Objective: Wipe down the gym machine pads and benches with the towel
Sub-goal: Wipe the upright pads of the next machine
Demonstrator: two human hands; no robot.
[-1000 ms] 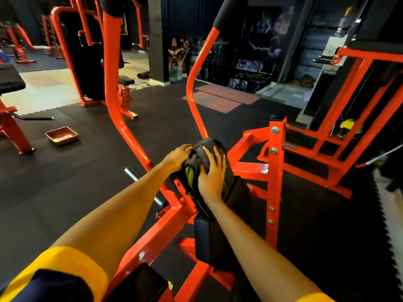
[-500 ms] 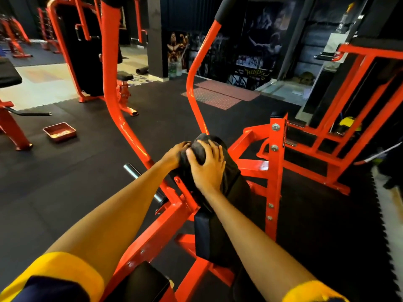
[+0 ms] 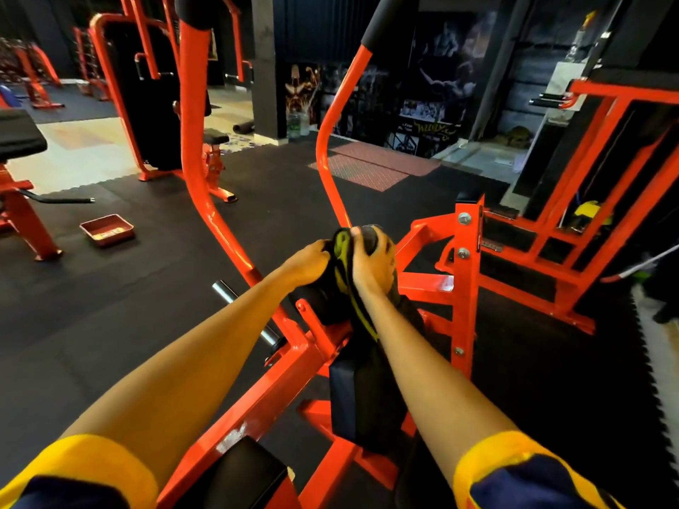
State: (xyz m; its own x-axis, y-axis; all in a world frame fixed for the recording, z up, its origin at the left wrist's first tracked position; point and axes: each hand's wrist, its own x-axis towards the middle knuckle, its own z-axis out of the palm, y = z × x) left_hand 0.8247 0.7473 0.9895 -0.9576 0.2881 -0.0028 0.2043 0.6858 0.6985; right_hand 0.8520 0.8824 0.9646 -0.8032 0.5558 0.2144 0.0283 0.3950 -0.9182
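At view centre, atop the upright pad (image 3: 367, 391) of an orange machine (image 3: 257, 391): towel (image 3: 343, 262), dark with a yellow-green stripe. It is draped over the pad's upper end, and one fold trails toward 6 o'clock down the pad face.

Left hand (image 3: 308, 260): at the towel's 9 o'clock side. Fingers curled into the edge, gripping cloth.

Right hand (image 3: 371, 264): at the towel's 3 o'clock side. Fingers bent over the rounded top, clasping cloth against the pad.

Person's forearms are bare, reaching in from 6 o'clock. Yellow cuffs (image 3: 92, 468) at the lower corners.

Two orange levers (image 3: 198, 159) rise from the machine toward 11 and 12 o'clock, with black grips on top. Chrome peg (image 3: 225, 290) at 8 o'clock of the left hand, just beside that forearm.

Floor: dark mat (image 3: 110, 306). Red tray (image 3: 107, 229) on it at 9 o'clock, well apart from the machine. Black bench (image 3: 20, 135) at the 10 o'clock edge. Second orange frame (image 3: 588, 222) at 3 o'clock. Dark seat (image 3: 239, 475) at 6 o'clock between the arms, partly cut off.
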